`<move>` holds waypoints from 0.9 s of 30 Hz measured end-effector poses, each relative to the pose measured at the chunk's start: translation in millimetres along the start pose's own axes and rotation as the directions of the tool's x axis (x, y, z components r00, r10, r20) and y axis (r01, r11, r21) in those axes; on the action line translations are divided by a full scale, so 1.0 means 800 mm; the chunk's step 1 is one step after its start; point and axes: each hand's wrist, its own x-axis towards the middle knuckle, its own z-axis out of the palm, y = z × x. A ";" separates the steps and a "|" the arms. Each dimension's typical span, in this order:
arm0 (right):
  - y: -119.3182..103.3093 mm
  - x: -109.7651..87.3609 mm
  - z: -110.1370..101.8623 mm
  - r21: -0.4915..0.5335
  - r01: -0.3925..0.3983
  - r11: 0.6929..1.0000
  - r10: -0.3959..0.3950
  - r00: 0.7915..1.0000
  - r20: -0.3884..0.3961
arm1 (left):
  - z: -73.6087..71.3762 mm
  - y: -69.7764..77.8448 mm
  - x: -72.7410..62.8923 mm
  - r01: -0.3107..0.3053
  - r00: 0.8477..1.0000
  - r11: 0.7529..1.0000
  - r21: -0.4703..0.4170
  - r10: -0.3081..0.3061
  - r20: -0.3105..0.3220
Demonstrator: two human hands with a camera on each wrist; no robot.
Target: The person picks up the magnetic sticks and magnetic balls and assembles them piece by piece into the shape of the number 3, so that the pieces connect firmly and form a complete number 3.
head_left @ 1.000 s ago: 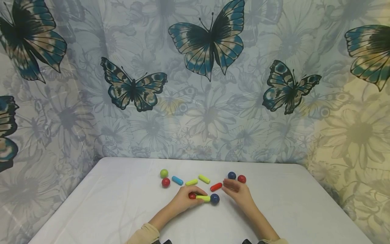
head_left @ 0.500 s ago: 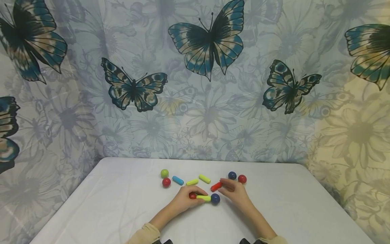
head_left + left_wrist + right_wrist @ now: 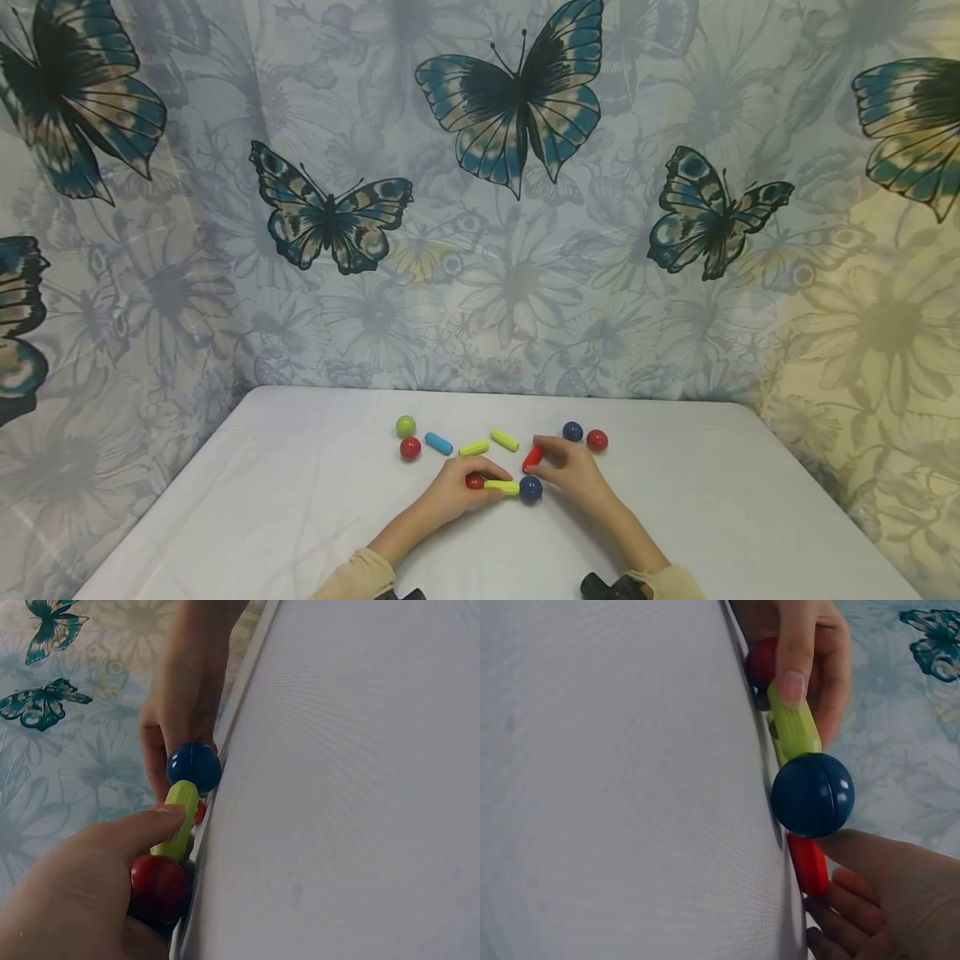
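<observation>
My left hand [image 3: 453, 487] pinches a yellow-green rod [image 3: 178, 817] between thumb and fingers. A red ball [image 3: 160, 889] sits at the rod's near end, under the hand, and a dark blue ball [image 3: 813, 795] is joined to its far end. To the right, my right hand [image 3: 576, 468] has its thumb and fingertips at the two ends of a short red rod [image 3: 532, 457], pinching it low over the table. In the right wrist view the red rod [image 3: 808, 864] shows just beyond the blue ball, with the right thumb close by.
Behind the hands on the white table [image 3: 300, 500] lie two yellow-green rods, one [image 3: 474, 447] nearer and one [image 3: 505, 439] farther, and a blue rod [image 3: 438, 443]. At left are a green ball [image 3: 406, 426] and a red ball [image 3: 410, 448]; at right, another blue ball [image 3: 572, 431] and red ball [image 3: 597, 440].
My right hand has moved left to the red rod and taken it between thumb and fingers; the rod has turned steeper. My left hand and its joined pieces have stayed in place.
</observation>
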 end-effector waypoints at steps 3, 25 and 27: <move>0.001 0.000 0.000 -0.010 0.006 1.000 -0.006 1.000 -0.004 | 0.001 0.000 0.000 0.006 1.000 1.000 0.012 -0.006 -0.004; 0.001 -0.003 0.009 0.006 -0.009 1.000 0.009 0.999 -0.043 | 0.001 0.002 0.001 0.000 1.000 0.999 0.049 0.001 -0.011; 0.002 -0.004 0.008 0.000 -0.017 1.000 0.017 0.999 -0.047 | 0.001 0.008 -0.001 -0.002 1.000 0.999 0.052 0.003 -0.012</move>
